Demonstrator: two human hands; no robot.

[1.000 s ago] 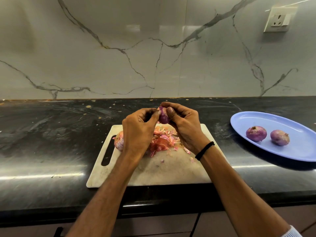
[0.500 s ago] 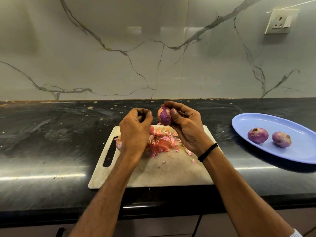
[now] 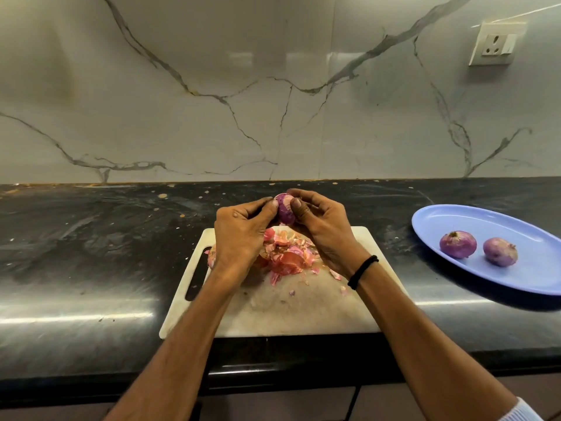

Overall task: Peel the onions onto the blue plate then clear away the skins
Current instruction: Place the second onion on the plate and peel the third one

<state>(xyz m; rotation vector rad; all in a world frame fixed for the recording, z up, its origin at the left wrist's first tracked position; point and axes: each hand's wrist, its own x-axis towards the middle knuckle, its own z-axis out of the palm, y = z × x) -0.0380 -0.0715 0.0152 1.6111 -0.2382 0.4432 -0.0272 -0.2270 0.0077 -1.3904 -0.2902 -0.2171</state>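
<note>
onion [image 3: 285, 209] is pinched between both hands: left hand [image 3: 239, 235] and right hand [image 3: 324, 229] curl their fingertips and thumbs on it. skins [image 3: 287, 253] lie just beneath them on the cutting board [image 3: 303, 311]. blue plate [image 3: 540, 278], well right of the right hand, carries two more onions [image 3: 457, 244].

- You have two hands in view: your left hand [image 3: 239, 235] and your right hand [image 3: 324, 235].
- You can count three onions for certain: one held onion [image 3: 285, 209] pinched between both hands, plus two on the plate, the left plate onion [image 3: 457, 244] and the right plate onion [image 3: 500, 251].
- One more pink rounded shape [image 3: 211, 256] peeks out behind your left wrist; it is mostly hidden, so you cannot tell whether it makes a fourth.
- One blue plate [image 3: 455, 214].
- One cutting board [image 3: 303, 311], with one handle slot.
- One heap of skins [image 3: 287, 253], plus loose flakes too small to count.
- One black wristband [image 3: 362, 271].
- One wall socket [image 3: 494, 44].
</note>
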